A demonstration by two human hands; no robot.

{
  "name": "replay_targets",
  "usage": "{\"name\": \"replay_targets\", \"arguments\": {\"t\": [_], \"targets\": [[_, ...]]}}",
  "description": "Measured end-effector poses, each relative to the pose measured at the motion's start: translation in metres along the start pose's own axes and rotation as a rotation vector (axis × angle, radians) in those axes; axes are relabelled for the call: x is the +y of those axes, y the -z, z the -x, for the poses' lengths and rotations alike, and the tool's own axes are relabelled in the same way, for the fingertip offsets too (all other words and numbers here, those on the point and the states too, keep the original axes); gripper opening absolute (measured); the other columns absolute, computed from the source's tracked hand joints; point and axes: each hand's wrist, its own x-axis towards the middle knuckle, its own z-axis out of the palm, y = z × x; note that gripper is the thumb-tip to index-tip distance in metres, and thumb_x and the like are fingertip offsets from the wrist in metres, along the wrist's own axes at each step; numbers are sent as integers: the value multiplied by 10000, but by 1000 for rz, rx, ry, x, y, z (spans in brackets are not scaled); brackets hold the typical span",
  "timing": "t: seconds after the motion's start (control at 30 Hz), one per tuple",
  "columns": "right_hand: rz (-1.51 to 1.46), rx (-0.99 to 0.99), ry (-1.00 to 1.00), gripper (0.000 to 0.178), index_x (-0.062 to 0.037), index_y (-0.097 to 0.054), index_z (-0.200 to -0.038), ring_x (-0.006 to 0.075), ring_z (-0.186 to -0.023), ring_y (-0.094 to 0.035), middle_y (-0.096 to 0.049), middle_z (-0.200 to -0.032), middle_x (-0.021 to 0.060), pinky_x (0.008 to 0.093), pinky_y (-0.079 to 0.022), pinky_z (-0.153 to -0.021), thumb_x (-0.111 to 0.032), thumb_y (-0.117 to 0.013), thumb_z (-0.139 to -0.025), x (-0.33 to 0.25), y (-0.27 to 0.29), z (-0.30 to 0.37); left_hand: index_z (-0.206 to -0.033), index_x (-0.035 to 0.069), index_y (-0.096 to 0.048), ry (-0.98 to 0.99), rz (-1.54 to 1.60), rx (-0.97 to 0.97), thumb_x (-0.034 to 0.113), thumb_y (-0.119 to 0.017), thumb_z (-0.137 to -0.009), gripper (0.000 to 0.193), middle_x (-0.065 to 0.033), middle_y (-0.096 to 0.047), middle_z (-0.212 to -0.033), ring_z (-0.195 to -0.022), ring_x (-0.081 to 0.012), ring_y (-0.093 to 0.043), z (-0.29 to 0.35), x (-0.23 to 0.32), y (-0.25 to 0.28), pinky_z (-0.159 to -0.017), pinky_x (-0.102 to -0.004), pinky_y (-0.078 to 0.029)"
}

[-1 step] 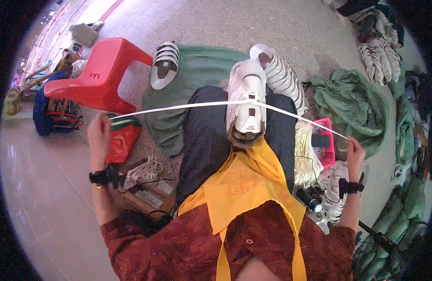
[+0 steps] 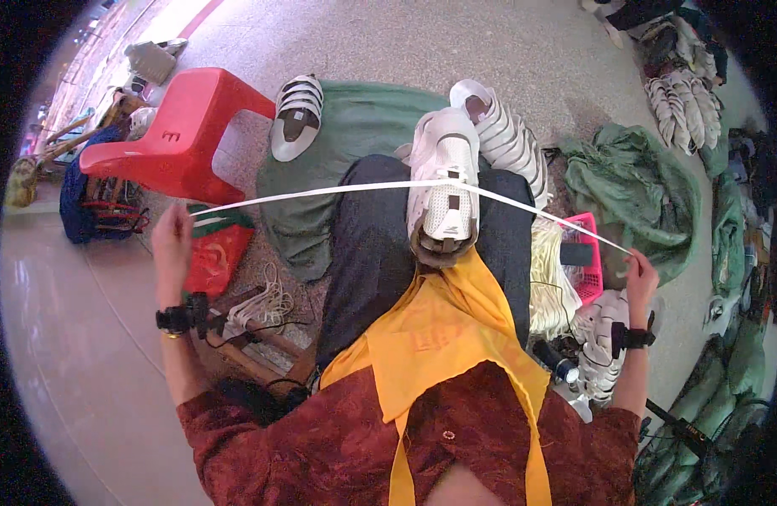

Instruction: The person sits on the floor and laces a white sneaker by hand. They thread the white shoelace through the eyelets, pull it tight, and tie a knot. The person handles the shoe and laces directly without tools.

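A white shoe upper [image 2: 443,181] rests across my lap between my knees, its ankle opening toward me. One long white shoelace [image 2: 321,193] runs through the upper near its middle and spreads out to both sides. My left hand [image 2: 172,240] is closed on the lace's left end, beside the red bag [image 2: 215,263]. At the right, my right hand [image 2: 641,274] pinches the other end, just past the pink basket [image 2: 592,285]. Both lace halves are stretched nearly straight. A yellow apron [image 2: 439,329] covers my front below the upper.
A red plastic stool [image 2: 182,135] stands at far left. Stacked shoe uppers [image 2: 510,139] and another small stack [image 2: 297,118] lie on green cloth [image 2: 354,118]. Cream laces [image 2: 550,291] hang by my right knee. A green sack [image 2: 637,198] lies farther right.
My left hand has shifted slightly outward to the left with its lace end. My right hand has moved very little, and the shoe upper stays in place.
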Motion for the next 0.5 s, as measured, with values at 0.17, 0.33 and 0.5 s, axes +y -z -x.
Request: {"name": "replay_targets", "arguments": {"t": [0.17, 0.33, 0.5], "targets": [[98, -26, -4, 245, -50, -727, -1163, 77, -584, -537, -720, -845, 16, 263, -431, -547, -94, -566, -983, 46, 29, -9, -979, -8, -553, 134, -18, 10, 100, -654, -940, 152, -116, -581, -737, -640, -219, -536, 3, -86, 22, -629, -355, -462], [101, 7, -69, 252, -58, -724, -1179, 85, -556, -557, -731, -867, 37, 266, -450, -511, -96, -554, -998, 77, 41, -12, -965, 9, -541, 104, -30, 65, 125, -644, -950, 156, -112, -571, -739, -649, -214, -518, 6, -126, 15, -640, -346, -460], [34, -22, -147, 259, -60, -720, -1191, 99, -566, -599, -742, -886, 71, 289, -493, -515, -87, -541, -1006, 91, 51, -16, -979, 15, -550, 181, -101, 33, 131, -632, -959, 144, -105, -554, -741, -668, -196, -520, 16, -147, 28, -652, -346, -461]]}}
